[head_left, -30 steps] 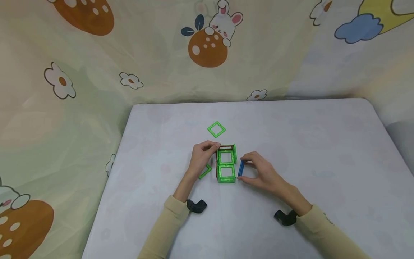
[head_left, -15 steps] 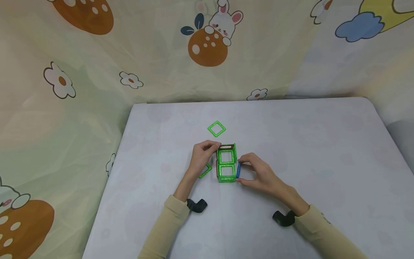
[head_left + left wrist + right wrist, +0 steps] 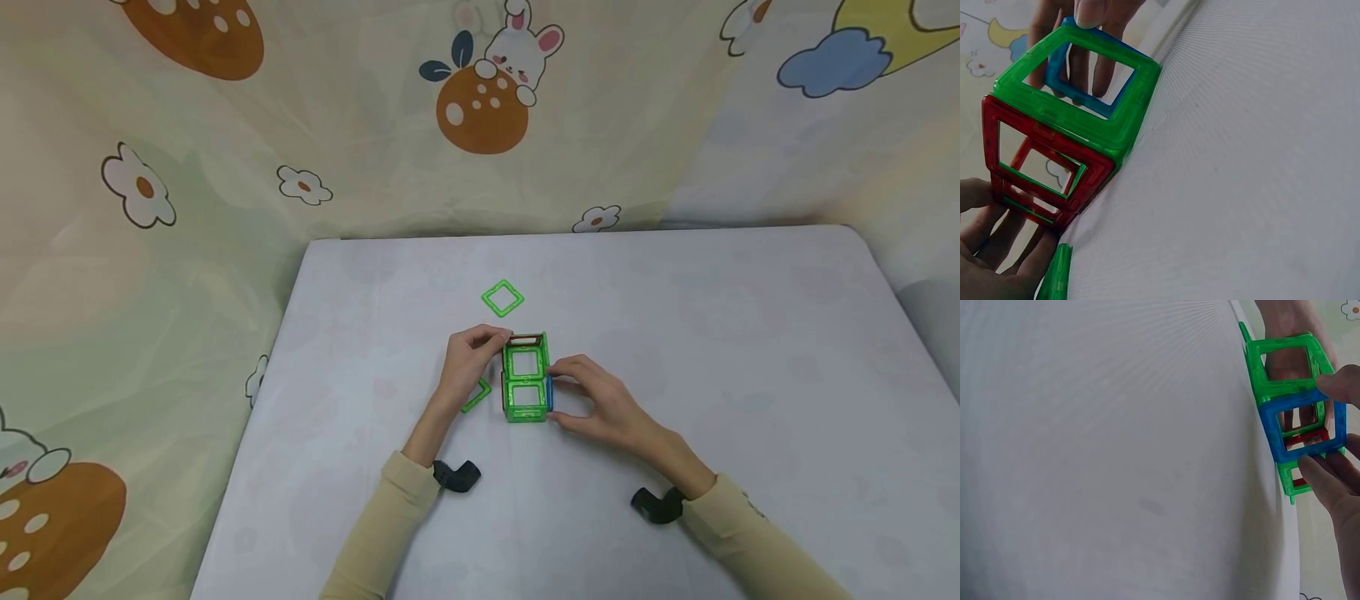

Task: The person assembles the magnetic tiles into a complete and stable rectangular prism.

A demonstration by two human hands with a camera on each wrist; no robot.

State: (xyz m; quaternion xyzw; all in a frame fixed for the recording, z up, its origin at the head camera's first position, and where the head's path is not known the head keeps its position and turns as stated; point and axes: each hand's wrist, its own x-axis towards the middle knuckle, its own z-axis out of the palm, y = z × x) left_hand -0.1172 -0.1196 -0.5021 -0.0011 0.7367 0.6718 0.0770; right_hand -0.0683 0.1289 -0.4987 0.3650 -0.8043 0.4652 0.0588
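- An upright structure of square green and red plastic frames point(image 3: 526, 381) is set between the two hands, its far left corner gripped by the fingertips of the left hand point(image 3: 465, 362).
- A square blue plastic frame point(image 3: 1297, 400) is pinched by the right hand point(image 3: 603, 400) and held upright against the structure's near right side.
- A flat green square plastic frame point(image 3: 512, 305) is seen beyond the left hand.
- Another green plastic frame point(image 3: 476, 401) is partly covered by the left hand.
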